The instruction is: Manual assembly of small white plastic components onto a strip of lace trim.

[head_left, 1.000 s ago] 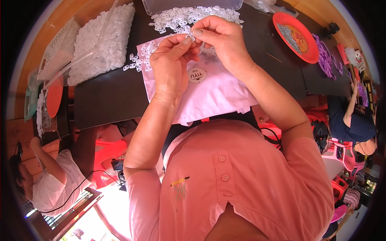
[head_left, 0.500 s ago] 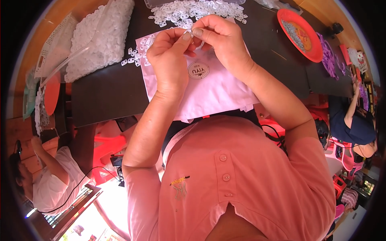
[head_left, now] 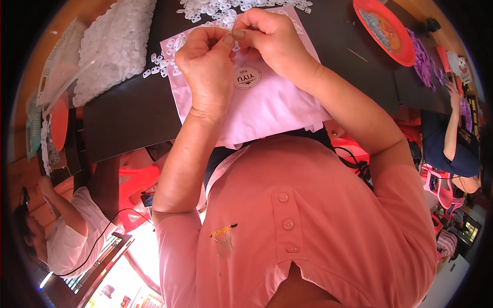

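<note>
Over a pink printed cloth (head_left: 257, 113) spread on the dark table, my two hands meet fingertip to fingertip. My left hand (head_left: 208, 69) is closed in a pinch, thumb against forefinger. Close against it, my right hand (head_left: 275, 46) also pinches. A small white plastic piece (head_left: 236, 45) shows just under the fingertips; the fingers hide most of it. Many loose white plastic pieces (head_left: 159, 62) with holes lie along the cloth's upper left corner and beyond its far edge.
A big clear bag of white pieces (head_left: 115, 49) stands at the far left. An orange-red plate (head_left: 402, 51) with small metal parts sits at the right, beside purple items (head_left: 422, 64). People sit at both sides: one in white (head_left: 74, 231), one in dark blue (head_left: 444, 143).
The view has shifted slightly, so the cloth and table sit a bit higher and further left. Both hands remain pinched together, with the fingertips slightly re-angled.
</note>
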The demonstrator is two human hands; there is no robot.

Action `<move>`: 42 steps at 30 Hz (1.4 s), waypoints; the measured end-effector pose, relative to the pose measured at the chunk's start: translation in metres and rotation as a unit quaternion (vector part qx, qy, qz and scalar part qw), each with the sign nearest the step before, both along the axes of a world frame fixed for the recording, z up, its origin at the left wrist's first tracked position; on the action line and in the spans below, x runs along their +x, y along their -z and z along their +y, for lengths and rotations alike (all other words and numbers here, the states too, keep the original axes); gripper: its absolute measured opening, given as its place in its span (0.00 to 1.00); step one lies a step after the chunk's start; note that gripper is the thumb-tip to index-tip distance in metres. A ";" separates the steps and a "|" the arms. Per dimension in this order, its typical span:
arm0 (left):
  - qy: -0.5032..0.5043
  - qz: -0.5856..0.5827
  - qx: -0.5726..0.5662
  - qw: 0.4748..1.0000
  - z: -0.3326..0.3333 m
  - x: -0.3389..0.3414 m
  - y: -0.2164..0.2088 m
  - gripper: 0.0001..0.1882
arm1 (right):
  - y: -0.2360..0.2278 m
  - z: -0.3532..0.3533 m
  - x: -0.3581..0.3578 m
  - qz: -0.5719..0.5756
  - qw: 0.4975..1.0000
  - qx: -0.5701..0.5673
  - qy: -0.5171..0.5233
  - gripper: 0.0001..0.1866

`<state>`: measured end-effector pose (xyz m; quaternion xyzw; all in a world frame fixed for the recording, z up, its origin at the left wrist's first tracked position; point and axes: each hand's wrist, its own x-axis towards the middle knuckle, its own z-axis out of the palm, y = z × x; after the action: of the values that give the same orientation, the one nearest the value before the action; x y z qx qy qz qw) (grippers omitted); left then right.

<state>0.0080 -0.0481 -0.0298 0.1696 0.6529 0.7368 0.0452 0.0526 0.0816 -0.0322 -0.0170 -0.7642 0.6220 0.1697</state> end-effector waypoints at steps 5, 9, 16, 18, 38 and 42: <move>-0.001 -0.063 0.048 0.997 -0.002 0.004 -0.007 0.03 | -0.011 0.001 0.003 0.014 0.999 -0.029 -0.023 0.04; -0.004 -0.103 0.108 0.989 -0.005 -0.004 -0.001 0.04 | -0.028 0.011 0.004 0.072 0.994 0.008 0.085 0.06; 0.020 -0.138 0.140 0.980 -0.004 -0.006 -0.003 0.03 | -0.045 0.074 0.008 0.031 0.967 0.236 0.090 0.04; 0.030 -0.140 0.140 0.980 -0.005 -0.007 -0.001 0.03 | -0.036 0.090 0.003 -0.021 0.941 0.323 0.096 0.05; 0.054 -0.158 0.111 0.980 -0.006 -0.007 -0.002 0.05 | -0.015 0.077 -0.053 -0.065 0.845 0.531 -0.030 0.09; 0.056 -0.161 0.139 0.975 -0.006 -0.007 0.000 0.04 | -0.014 0.078 -0.054 -0.059 0.850 0.523 -0.028 0.09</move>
<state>0.0009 -0.0543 -0.0297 0.0891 0.5173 0.8346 0.1669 -0.0014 0.1597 -0.0186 0.0596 -0.9852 0.1326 0.0907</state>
